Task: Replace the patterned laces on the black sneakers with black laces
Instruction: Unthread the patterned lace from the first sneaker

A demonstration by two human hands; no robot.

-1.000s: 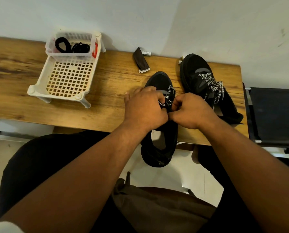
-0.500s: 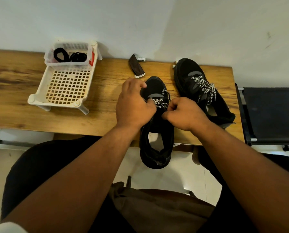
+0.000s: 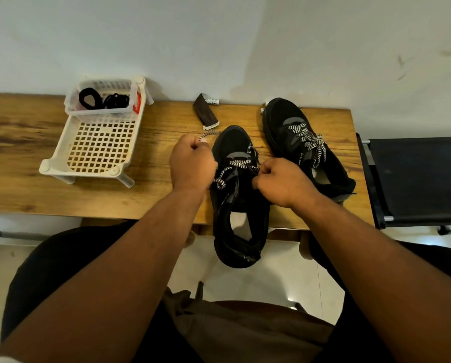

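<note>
Patterned lace [image 3: 235, 163]: black-and-white weave, partly unthreaded, slack across the near sneaker [image 3: 238, 197], whose heel overhangs the bench [image 3: 153, 163] edge. My left hand [image 3: 191, 163], fingers curled, pinches its free end; half a second ago this hand sat over the toe. My right hand [image 3: 279, 180] pinches the lace's other side. Second sneaker [image 3: 305, 150]: laced, alongside. Black laces [image 3: 102, 98]: in the white basket [image 3: 93, 142].

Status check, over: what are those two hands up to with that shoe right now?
Left hand pinching patterned lace end, pulled out. Right hand gripping near sneaker. Black laces waiting in basket. Nothing blocking.
</note>
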